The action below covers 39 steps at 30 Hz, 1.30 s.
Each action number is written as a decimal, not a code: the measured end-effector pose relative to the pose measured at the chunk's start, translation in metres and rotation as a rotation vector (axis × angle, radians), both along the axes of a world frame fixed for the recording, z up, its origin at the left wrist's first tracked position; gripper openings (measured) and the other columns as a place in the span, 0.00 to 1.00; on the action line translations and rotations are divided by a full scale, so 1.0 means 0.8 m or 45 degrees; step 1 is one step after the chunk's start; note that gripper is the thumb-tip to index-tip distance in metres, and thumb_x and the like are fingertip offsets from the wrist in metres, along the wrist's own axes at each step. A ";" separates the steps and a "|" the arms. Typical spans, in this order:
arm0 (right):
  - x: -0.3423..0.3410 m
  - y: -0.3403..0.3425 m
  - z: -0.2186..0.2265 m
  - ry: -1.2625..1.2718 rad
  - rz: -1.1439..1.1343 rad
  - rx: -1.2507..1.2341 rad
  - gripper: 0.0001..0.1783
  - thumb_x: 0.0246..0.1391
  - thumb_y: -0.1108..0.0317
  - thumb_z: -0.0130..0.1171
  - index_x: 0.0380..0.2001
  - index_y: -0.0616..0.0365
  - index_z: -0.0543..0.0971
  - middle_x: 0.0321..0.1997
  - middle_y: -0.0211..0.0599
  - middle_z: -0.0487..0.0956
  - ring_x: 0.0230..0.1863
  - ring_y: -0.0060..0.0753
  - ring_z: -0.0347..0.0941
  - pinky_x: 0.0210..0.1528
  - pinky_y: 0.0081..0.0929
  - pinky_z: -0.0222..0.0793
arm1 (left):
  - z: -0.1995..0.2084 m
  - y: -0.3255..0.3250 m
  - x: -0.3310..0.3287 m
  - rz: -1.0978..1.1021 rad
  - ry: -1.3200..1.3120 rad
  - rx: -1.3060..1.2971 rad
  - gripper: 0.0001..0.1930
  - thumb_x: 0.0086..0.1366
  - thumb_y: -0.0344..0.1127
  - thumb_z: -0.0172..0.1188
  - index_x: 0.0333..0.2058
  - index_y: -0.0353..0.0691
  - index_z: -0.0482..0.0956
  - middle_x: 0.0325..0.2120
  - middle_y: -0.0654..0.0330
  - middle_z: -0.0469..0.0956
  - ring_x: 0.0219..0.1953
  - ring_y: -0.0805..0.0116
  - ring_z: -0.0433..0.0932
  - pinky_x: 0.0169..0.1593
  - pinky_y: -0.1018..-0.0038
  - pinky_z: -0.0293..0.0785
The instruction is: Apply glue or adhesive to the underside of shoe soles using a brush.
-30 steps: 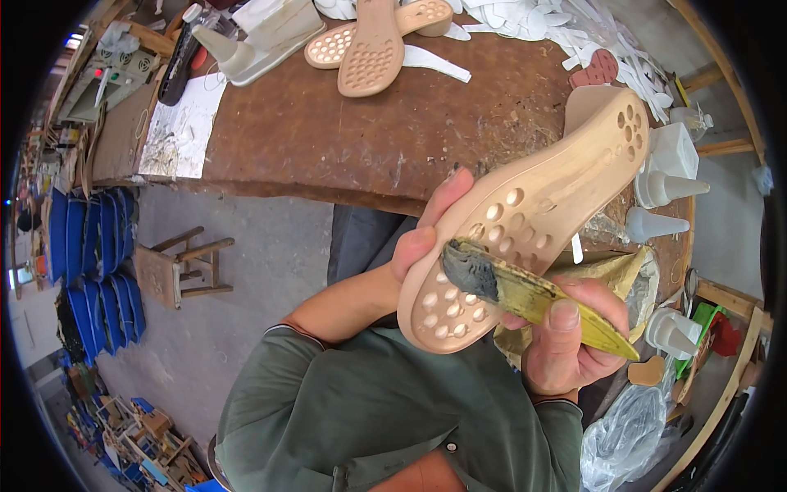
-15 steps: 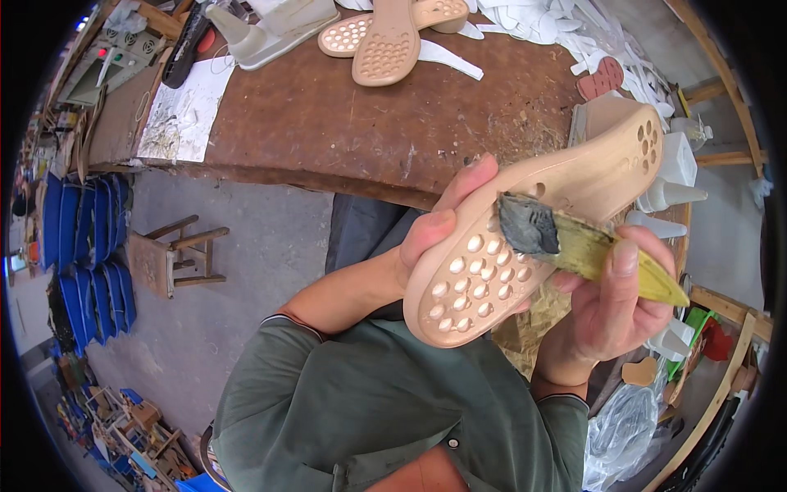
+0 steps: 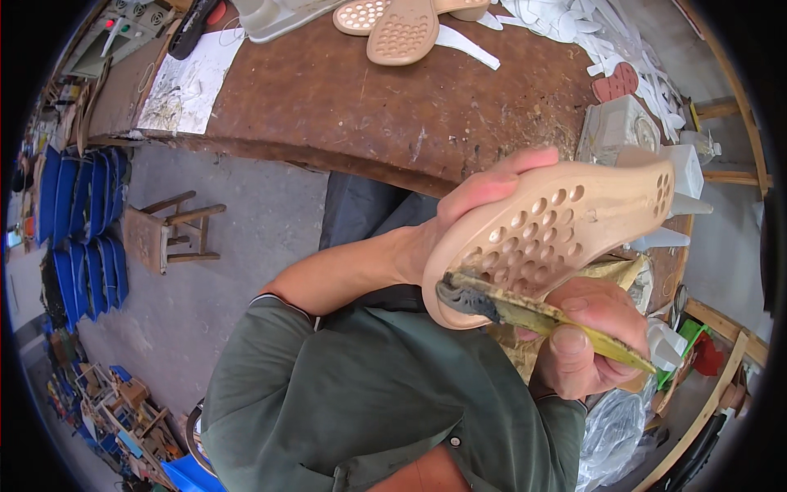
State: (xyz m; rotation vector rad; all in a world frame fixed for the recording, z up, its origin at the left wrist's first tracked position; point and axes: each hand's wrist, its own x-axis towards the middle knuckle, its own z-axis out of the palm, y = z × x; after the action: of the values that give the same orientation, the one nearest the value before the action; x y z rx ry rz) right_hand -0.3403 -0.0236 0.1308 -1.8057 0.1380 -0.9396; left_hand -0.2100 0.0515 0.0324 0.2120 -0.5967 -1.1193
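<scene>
My left hand point(image 3: 467, 205) grips a beige shoe sole point(image 3: 611, 205) from its far left edge, fingers partly behind it. Rows of round hollows cover the sole's wide forepart, with a few smaller ones at the heel end, which points right. Pinched in my right hand point(image 3: 590, 336) is a flat brush point(image 3: 533, 318) with a worn yellow-green handle and dark, caked bristles. Those bristles lie over the toe end of the sole, near its lower rim. The sole is tilted, its hollowed face turned toward me.
Ahead lies a brown-topped workbench point(image 3: 344, 107) with more beige soles point(image 3: 402, 33), white cut pieces point(image 3: 557, 25) and a stained white sheet point(image 3: 188, 82). White nozzle-shaped parts point(image 3: 662, 239) stand at the right. A wooden stool point(image 3: 147, 238) and blue stacked items point(image 3: 74, 205) are at left.
The brush has moved left and down, from the middle of the sole to its toe end. My left hand has turned the sole and shifted it slightly right.
</scene>
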 end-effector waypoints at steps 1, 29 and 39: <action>-0.001 -0.004 0.002 0.027 0.039 -0.046 0.14 0.38 0.76 0.66 0.31 0.66 0.75 0.19 0.42 0.77 0.16 0.35 0.74 0.20 0.27 0.71 | -0.002 -0.001 -0.001 0.018 -0.038 -0.021 0.36 0.56 0.38 0.54 0.62 0.50 0.46 0.62 0.49 0.47 0.63 0.53 0.53 0.62 0.62 0.55; 0.017 -0.051 0.018 -0.160 0.591 -0.331 0.17 0.31 0.76 0.71 0.29 0.68 0.78 0.19 0.42 0.77 0.13 0.25 0.70 0.13 0.17 0.62 | -0.007 -0.019 0.012 0.091 -0.847 -0.434 0.59 0.38 0.40 0.76 0.61 0.41 0.38 0.60 0.44 0.46 0.63 0.51 0.52 0.60 0.61 0.58; -0.010 -0.061 0.031 -0.012 0.204 -0.058 0.10 0.45 0.74 0.62 0.31 0.68 0.75 0.20 0.41 0.76 0.14 0.25 0.70 0.15 0.18 0.65 | 0.013 -0.023 0.025 -0.086 -0.353 -0.174 0.60 0.36 0.41 0.76 0.62 0.40 0.41 0.61 0.48 0.50 0.63 0.56 0.53 0.62 0.59 0.57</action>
State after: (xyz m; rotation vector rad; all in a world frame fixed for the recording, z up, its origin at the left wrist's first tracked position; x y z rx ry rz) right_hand -0.3486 -0.0721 0.1559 -1.8246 -0.0335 -0.8431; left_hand -0.1900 0.0327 0.0431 0.2321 -0.9302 -1.1173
